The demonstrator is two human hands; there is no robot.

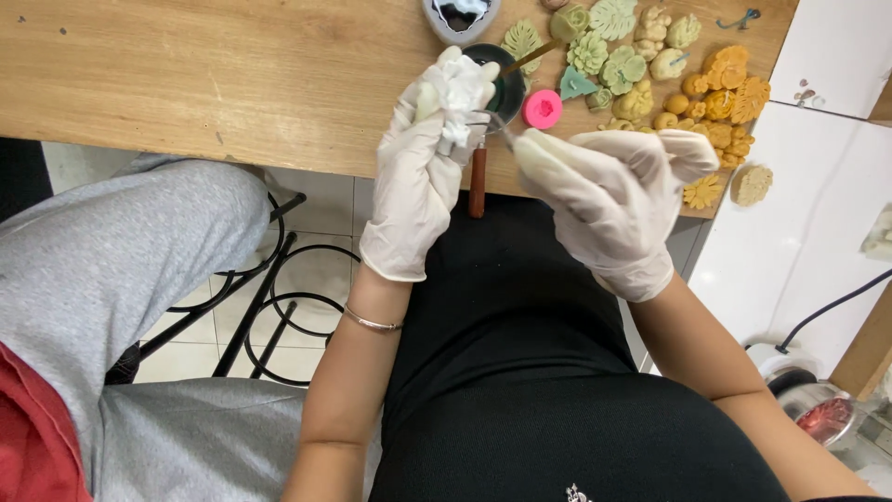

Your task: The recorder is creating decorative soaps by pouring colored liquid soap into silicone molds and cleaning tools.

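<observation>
The wooden tabletop (232,84) carries green moulded shapes (604,56), orange moulded shapes (729,93), a pink mould (542,109) and a dark dish (509,88).

The left hand (423,177) hides most of a white wad (462,88); the top edge crops a grey mould (460,19).

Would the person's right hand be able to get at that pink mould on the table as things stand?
Probably yes. The right hand hovers just below the pink mould, with nothing between them on the wooden table. Its fingers seem pinched on something small, though, so they might need freeing first.
</observation>
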